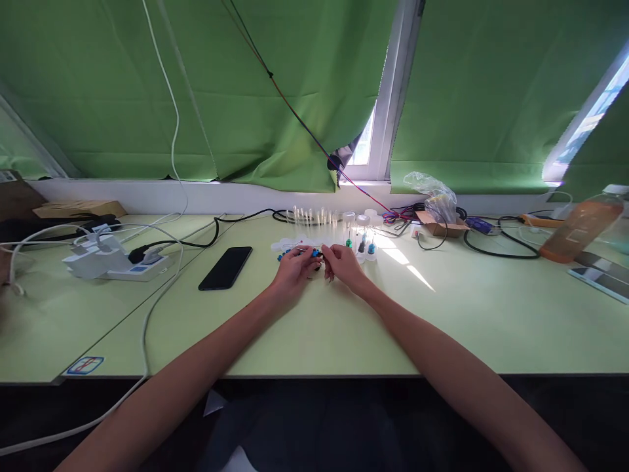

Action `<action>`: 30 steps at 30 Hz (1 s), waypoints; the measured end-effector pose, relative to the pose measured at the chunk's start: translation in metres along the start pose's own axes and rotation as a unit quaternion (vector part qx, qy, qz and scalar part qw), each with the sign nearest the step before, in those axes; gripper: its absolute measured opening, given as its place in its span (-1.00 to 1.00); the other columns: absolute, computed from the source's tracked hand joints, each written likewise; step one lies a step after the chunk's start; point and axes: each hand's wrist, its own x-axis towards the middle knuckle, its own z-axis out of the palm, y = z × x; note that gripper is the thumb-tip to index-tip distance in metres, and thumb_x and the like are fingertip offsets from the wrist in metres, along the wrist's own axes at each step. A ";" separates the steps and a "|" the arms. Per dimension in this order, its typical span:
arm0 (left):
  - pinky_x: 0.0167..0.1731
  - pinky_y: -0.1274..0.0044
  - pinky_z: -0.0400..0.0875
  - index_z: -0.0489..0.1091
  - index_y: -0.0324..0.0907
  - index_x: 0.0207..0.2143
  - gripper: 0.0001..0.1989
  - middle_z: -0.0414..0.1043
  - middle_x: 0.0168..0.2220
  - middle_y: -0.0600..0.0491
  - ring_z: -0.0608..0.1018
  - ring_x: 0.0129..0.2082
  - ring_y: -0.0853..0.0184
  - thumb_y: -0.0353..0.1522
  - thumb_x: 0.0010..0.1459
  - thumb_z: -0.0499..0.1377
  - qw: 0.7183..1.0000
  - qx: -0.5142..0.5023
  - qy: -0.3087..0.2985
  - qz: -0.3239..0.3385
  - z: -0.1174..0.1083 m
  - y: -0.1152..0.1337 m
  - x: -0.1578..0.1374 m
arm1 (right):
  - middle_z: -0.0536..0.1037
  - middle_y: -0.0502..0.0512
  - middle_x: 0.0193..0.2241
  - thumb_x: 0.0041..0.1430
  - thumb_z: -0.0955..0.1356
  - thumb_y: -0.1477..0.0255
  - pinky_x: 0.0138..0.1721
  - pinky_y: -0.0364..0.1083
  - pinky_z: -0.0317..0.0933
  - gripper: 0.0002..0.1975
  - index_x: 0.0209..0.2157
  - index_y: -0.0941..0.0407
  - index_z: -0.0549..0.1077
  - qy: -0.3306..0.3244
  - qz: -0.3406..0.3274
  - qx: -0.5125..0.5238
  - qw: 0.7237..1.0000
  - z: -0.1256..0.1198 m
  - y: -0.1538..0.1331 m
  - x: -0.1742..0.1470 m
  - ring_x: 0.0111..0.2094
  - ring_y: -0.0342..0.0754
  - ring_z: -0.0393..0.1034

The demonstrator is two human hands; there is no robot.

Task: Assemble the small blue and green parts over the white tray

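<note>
Over the middle of the table, my left hand (293, 269) is closed around a small blue piece (315, 253) with a dark end. My right hand (344, 263) meets it from the right, thumb and finger pinched at that dark end; what exactly it grips is too small to tell. More small blue pieces (284, 254) lie just beyond my left fingers. Right behind my right hand stand clear capped tubes (362, 223), with small green (348, 242), black (362, 246) and blue (371, 248) needle-like tips in or by them. A row of thin clear tubes (314, 219) rises behind both hands.
A black phone (225, 268) lies to the left, near a white power strip (142, 270) with plugs and cables. At the back right are a cardboard box (439, 226) with a plastic bag (435, 193), and a bottle of orange-brown liquid (582, 226). A white cable (145, 334) crosses the front edge.
</note>
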 end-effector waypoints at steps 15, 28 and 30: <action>-0.41 0.59 0.44 0.39 -0.27 -0.45 -0.90 0.44 -0.50 0.04 0.53 -0.50 0.43 -0.51 0.10 0.25 1.000 0.002 0.005 -0.006 0.002 0.000 -0.001 | 0.36 -0.04 -0.73 0.25 0.16 -0.04 -0.70 -0.22 0.15 -0.42 -0.61 0.12 0.27 0.004 0.022 -0.010 1.000 0.000 0.002 0.001 -0.78 -0.22 0.25; -0.51 0.61 0.38 0.39 -0.27 -0.43 -0.89 0.46 -0.48 0.04 0.50 -0.54 0.46 -0.47 0.06 0.29 0.999 0.001 0.034 0.008 -0.002 -0.001 0.002 | 0.48 -0.02 -0.43 0.07 0.43 0.25 -0.73 -0.23 0.16 -0.73 -0.36 0.10 0.32 0.006 -0.016 0.013 1.000 0.003 0.003 0.001 -0.64 -0.20 0.39; -0.52 0.60 0.37 0.38 -0.28 -0.44 -0.88 0.45 -0.49 0.04 0.49 -0.56 0.46 -0.47 0.05 0.29 0.999 0.006 0.034 0.005 -0.002 0.000 0.002 | 0.47 -0.01 -0.46 0.07 0.42 0.21 -0.73 -0.22 0.16 -0.71 -0.38 0.11 0.32 0.007 -0.011 0.006 1.000 0.003 0.004 0.001 -0.65 -0.18 0.38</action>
